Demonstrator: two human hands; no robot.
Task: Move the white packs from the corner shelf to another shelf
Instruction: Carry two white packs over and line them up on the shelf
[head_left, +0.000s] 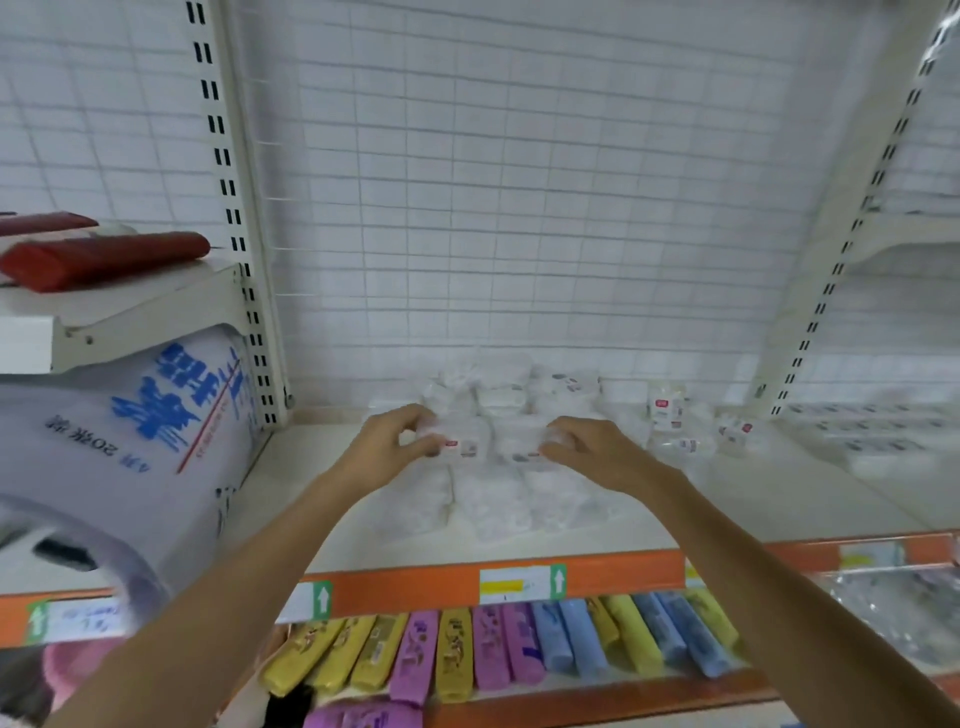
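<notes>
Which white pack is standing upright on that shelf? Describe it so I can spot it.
Start at the orange-edged shelf and go to its back wall. Right of the right hand, past the main pile of white packs, one upright pack stands alone, showing a small red label.

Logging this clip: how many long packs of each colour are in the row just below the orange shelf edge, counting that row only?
yellow packs: 7
purple packs: 3
blue packs: 4
Total: 14
The picture is blurred at the right end of the row, so the yellow and blue counts may be slightly off.
</notes>
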